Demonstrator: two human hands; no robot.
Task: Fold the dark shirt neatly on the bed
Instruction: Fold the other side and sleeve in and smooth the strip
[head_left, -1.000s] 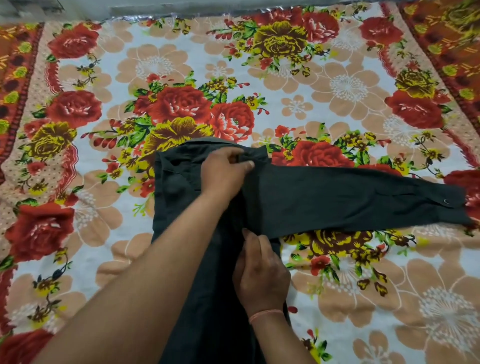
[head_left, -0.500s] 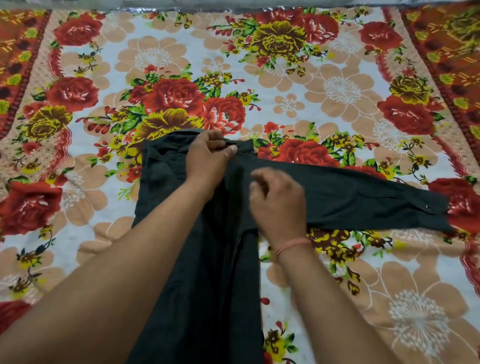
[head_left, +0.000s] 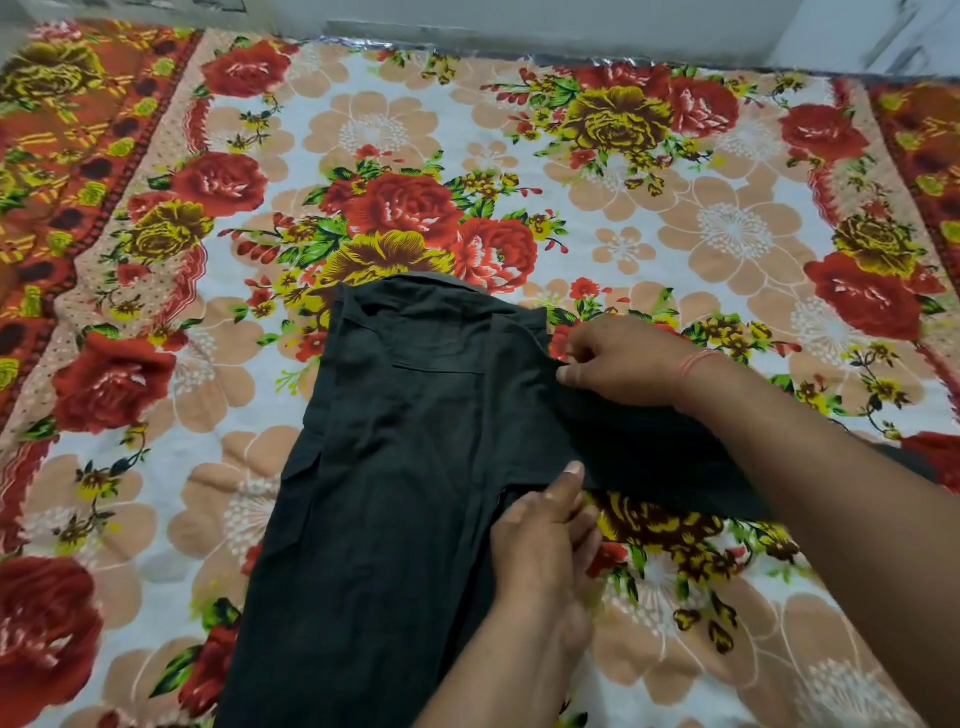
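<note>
The head camera looks down on a bed (head_left: 675, 249) covered by a sheet with big red, yellow and peach flowers. The dark shirt (head_left: 395, 467) lies flat on this sheet in the middle of the frame and runs down to the lower edge, a little left of centre. Its collar end points to the upper part of the frame, and the left side is already folded in, so the body looks like a long narrow strip. One sleeve (head_left: 670, 457) goes out from the shoulder toward the right side of the frame; its far end is hidden behind the right forearm.

The right hand (head_left: 623, 364) is in the middle right of the frame, at the shoulder of the shirt. Its grip is narrow: the fingertips pinch the dark cloth at the seam where the sleeve begins. A thin orange thread (head_left: 696, 364) is around this wrist.

The left hand (head_left: 545, 535) comes up from the lower centre and lies at the right edge of the shirt body, just under the sleeve. Its fingers are curled close together on the cloth edge, holding it.

A pale wall (head_left: 571, 21) runs along the upper edge of the frame.
</note>
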